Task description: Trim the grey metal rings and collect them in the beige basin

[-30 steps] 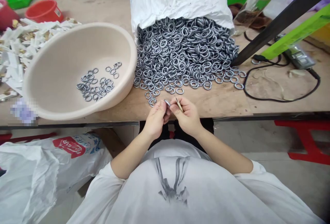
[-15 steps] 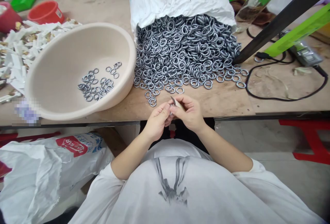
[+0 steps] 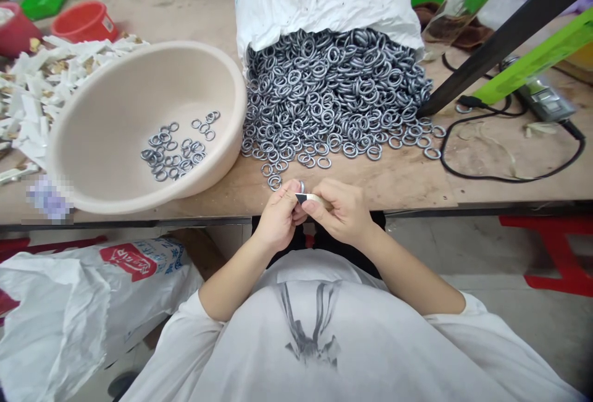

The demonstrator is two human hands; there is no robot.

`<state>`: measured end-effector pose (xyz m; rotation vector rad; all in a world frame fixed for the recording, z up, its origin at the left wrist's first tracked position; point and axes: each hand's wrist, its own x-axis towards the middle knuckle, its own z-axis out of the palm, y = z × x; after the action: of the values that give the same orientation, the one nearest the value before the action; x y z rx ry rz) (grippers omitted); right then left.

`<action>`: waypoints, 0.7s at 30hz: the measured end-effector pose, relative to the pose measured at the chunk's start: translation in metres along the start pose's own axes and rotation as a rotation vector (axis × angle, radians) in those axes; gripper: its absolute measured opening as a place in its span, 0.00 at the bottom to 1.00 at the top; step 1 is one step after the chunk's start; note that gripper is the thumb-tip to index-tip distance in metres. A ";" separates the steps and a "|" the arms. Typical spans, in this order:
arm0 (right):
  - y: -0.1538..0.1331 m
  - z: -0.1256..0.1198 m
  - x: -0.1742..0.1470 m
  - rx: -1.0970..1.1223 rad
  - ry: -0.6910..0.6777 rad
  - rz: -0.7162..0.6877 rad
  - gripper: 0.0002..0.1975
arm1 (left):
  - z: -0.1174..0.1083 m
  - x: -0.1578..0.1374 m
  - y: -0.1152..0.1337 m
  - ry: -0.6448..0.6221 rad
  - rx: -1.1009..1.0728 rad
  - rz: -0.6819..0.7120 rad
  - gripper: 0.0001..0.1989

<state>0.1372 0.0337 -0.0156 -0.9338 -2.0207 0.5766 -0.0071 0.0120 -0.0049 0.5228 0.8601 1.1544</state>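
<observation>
Between the fingers of my left hand (image 3: 278, 217) is a grey ring (image 3: 302, 186), its upper edge showing above the fingertips. My right hand (image 3: 341, 209) grips a small knife (image 3: 302, 197) by its pale handle; the short dark blade points left and lies against the ring or the left fingertips, I cannot tell which. Both hands meet at the table's front edge. Just beyond them a heap of grey rings (image 3: 333, 93) spills from a white sack (image 3: 324, 4). On the left a beige basin (image 3: 106, 105) holds a smaller group of rings (image 3: 173, 155).
White scraps (image 3: 34, 93) lie left of the basin, near a red bowl (image 3: 86, 21). A dark post (image 3: 491, 41) slants up at the right, beside a green strip (image 3: 537, 59) and a looped black cable (image 3: 509, 178). A white bag (image 3: 60, 303) stands below the table.
The knife blade has turned from pointing up and away to pointing left and flatter. The ring now shows above the left fingertips. Both hands stay at the table edge.
</observation>
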 end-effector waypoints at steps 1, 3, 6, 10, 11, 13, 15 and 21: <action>-0.001 0.000 0.000 -0.002 0.008 -0.004 0.19 | 0.000 0.000 0.000 -0.004 -0.002 -0.001 0.26; -0.003 -0.001 0.000 -0.005 0.023 -0.015 0.19 | -0.001 0.000 0.000 -0.011 -0.001 -0.006 0.26; -0.003 -0.002 0.001 0.010 0.007 -0.023 0.19 | -0.005 0.000 -0.001 -0.014 0.020 -0.013 0.27; 0.015 -0.007 0.007 0.000 -0.055 0.117 0.22 | -0.009 -0.002 -0.004 -0.127 0.093 -0.007 0.26; 0.023 -0.009 0.010 -0.033 -0.057 0.187 0.23 | -0.010 -0.003 -0.004 -0.174 0.115 -0.010 0.25; 0.038 -0.012 0.017 -0.169 -0.022 0.309 0.21 | -0.013 -0.004 -0.004 -0.219 0.140 -0.013 0.25; 0.049 -0.013 0.024 -0.340 -0.059 0.351 0.14 | -0.019 -0.004 -0.002 -0.168 0.138 0.003 0.25; 0.051 -0.010 0.034 -0.474 -0.193 0.476 0.07 | -0.033 0.002 0.009 0.000 0.165 0.038 0.17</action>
<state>0.1531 0.0924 -0.0278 -1.7303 -2.1574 0.4521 -0.0382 0.0150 -0.0184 0.6769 0.9546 1.1234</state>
